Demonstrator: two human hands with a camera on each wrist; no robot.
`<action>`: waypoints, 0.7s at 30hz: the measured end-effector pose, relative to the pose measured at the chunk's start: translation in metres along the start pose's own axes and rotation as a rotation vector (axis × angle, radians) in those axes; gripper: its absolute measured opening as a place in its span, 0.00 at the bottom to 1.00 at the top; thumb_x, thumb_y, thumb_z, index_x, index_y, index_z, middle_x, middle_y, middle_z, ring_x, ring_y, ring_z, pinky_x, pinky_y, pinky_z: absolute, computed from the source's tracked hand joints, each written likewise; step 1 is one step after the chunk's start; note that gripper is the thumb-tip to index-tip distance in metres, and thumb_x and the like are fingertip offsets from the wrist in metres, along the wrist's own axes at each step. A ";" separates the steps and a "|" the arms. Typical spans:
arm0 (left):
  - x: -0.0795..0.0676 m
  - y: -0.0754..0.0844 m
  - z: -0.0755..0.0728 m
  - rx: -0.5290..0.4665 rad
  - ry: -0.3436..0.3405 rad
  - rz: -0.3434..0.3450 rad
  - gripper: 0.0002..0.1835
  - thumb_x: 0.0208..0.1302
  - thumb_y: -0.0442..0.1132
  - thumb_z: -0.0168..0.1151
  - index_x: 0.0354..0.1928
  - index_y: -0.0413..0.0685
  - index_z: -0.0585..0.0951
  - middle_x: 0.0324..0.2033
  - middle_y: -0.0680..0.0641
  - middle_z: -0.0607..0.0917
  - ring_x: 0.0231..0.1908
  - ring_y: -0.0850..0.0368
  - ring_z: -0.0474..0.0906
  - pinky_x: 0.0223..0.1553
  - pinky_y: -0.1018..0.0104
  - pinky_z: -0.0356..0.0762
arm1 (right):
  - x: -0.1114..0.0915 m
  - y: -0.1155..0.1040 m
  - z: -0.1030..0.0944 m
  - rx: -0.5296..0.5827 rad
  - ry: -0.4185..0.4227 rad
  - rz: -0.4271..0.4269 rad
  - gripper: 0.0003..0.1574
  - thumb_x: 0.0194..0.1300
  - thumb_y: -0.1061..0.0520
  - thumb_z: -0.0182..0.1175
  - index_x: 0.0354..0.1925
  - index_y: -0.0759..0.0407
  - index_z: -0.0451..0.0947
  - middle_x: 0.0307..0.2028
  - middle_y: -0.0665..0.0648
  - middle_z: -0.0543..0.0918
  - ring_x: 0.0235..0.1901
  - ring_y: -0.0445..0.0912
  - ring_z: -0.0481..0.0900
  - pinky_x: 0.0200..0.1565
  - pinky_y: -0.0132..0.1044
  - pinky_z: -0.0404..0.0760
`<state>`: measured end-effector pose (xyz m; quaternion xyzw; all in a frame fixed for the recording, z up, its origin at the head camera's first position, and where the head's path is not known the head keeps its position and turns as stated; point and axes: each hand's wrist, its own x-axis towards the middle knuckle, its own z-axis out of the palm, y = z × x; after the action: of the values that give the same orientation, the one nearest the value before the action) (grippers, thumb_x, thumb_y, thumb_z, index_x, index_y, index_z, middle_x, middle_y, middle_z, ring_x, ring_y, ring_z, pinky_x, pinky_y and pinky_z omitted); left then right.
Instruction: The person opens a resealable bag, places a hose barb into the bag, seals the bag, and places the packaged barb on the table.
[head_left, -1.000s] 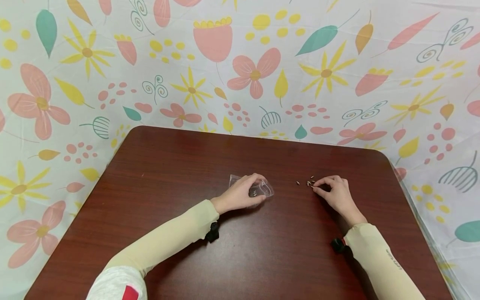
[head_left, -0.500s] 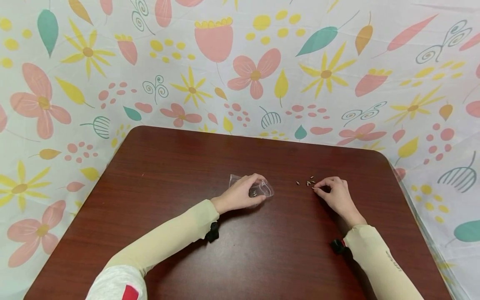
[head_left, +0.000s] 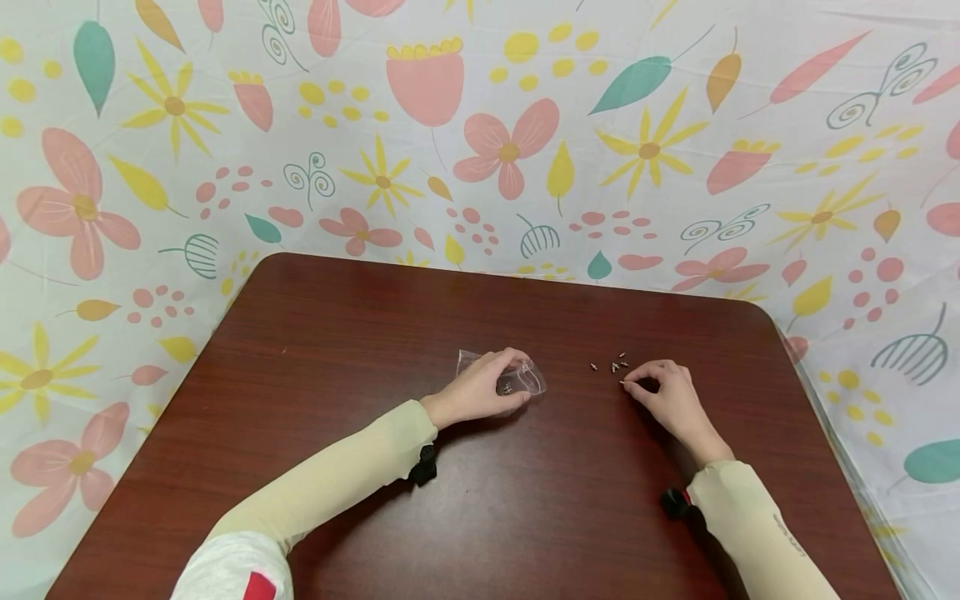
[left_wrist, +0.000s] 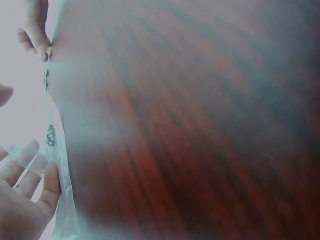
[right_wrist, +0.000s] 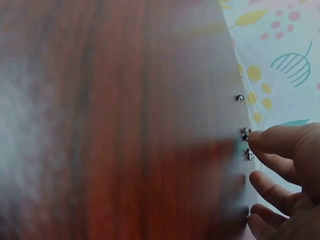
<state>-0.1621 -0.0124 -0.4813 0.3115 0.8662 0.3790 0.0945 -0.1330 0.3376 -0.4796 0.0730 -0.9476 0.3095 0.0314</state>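
My left hand [head_left: 476,387] holds a clear plastic zip bag [head_left: 534,379] on the table, its fingers along the far side and its thumb along the near side. Several small silvery metal pieces [head_left: 507,388] lie inside the bag. In the left wrist view, the fingers of this left hand [left_wrist: 22,197] curve beside the clear film. To the right, my right hand [head_left: 670,400] pinches one small metal piece [head_left: 622,382] between thumb and index finger. Just beyond those fingertips is a loose cluster of similar pieces [head_left: 616,367], which look like short screws.
One stray metal piece [head_left: 594,367] lies left of the cluster, between it and the bag. The dark red-brown wooden table [head_left: 360,333] has rounded far corners. Behind and beside it hangs a white cloth [head_left: 420,175] printed with flowers and leaves.
My right hand has drawn slightly back toward me, taking the pinched piece a little away from the cluster. The left hand and the bag stay in place.
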 end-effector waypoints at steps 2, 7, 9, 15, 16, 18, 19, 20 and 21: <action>0.000 0.000 0.000 -0.002 -0.003 -0.002 0.29 0.69 0.50 0.68 0.68 0.52 0.73 0.60 0.47 0.83 0.63 0.51 0.76 0.64 0.54 0.74 | -0.001 -0.002 0.000 0.008 -0.005 0.011 0.04 0.69 0.61 0.68 0.41 0.61 0.88 0.52 0.70 0.80 0.60 0.69 0.65 0.62 0.65 0.61; 0.000 -0.001 0.000 -0.003 0.000 -0.007 0.29 0.69 0.50 0.68 0.68 0.53 0.73 0.60 0.47 0.83 0.63 0.51 0.76 0.64 0.55 0.74 | -0.005 -0.010 0.001 0.034 -0.008 0.019 0.04 0.69 0.61 0.68 0.41 0.60 0.88 0.52 0.69 0.80 0.59 0.68 0.66 0.60 0.63 0.64; 0.001 -0.001 0.000 0.000 0.003 -0.009 0.29 0.68 0.50 0.68 0.68 0.53 0.73 0.60 0.48 0.83 0.62 0.52 0.76 0.63 0.56 0.74 | -0.006 -0.013 0.001 0.042 -0.006 0.015 0.04 0.69 0.60 0.69 0.41 0.60 0.88 0.52 0.69 0.80 0.59 0.67 0.67 0.59 0.62 0.65; 0.001 -0.001 0.000 0.007 0.008 -0.008 0.29 0.68 0.50 0.69 0.67 0.53 0.74 0.59 0.48 0.84 0.61 0.52 0.77 0.62 0.56 0.75 | -0.007 -0.023 0.004 0.054 -0.020 0.009 0.04 0.70 0.59 0.69 0.41 0.59 0.87 0.53 0.68 0.79 0.60 0.66 0.67 0.59 0.62 0.65; 0.001 -0.001 0.000 0.008 0.008 -0.007 0.29 0.68 0.50 0.69 0.67 0.53 0.74 0.59 0.48 0.84 0.61 0.52 0.77 0.62 0.56 0.75 | -0.007 -0.025 0.004 0.056 -0.025 0.009 0.04 0.70 0.59 0.68 0.42 0.58 0.87 0.53 0.68 0.79 0.59 0.66 0.67 0.59 0.62 0.65; 0.001 -0.001 0.000 0.011 0.006 -0.006 0.28 0.68 0.50 0.69 0.67 0.53 0.74 0.59 0.48 0.84 0.61 0.52 0.77 0.62 0.56 0.75 | -0.007 -0.028 0.006 0.061 -0.028 0.005 0.05 0.70 0.59 0.68 0.42 0.58 0.88 0.54 0.68 0.79 0.59 0.66 0.67 0.58 0.62 0.66; 0.001 -0.001 0.001 0.011 0.006 -0.005 0.28 0.68 0.50 0.68 0.67 0.53 0.74 0.59 0.48 0.84 0.61 0.52 0.77 0.62 0.56 0.75 | -0.007 -0.029 0.006 0.062 -0.029 0.003 0.05 0.70 0.58 0.68 0.42 0.58 0.88 0.54 0.68 0.79 0.59 0.66 0.67 0.58 0.61 0.66; 0.001 -0.001 0.000 0.009 0.005 -0.004 0.28 0.68 0.50 0.68 0.67 0.53 0.74 0.59 0.48 0.83 0.61 0.51 0.77 0.63 0.56 0.74 | -0.007 -0.030 0.007 0.064 -0.030 -0.001 0.05 0.70 0.59 0.68 0.42 0.58 0.88 0.54 0.68 0.79 0.59 0.66 0.67 0.58 0.61 0.66; 0.001 -0.001 0.000 0.008 0.003 -0.003 0.28 0.68 0.49 0.68 0.67 0.53 0.73 0.59 0.47 0.83 0.62 0.51 0.77 0.63 0.56 0.74 | -0.007 -0.032 0.008 0.067 -0.031 -0.005 0.05 0.70 0.59 0.68 0.42 0.58 0.88 0.54 0.68 0.79 0.59 0.65 0.67 0.58 0.61 0.67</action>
<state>-0.1632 -0.0122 -0.4823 0.3100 0.8685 0.3756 0.0926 -0.1213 0.3085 -0.4682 0.0810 -0.9368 0.3400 0.0151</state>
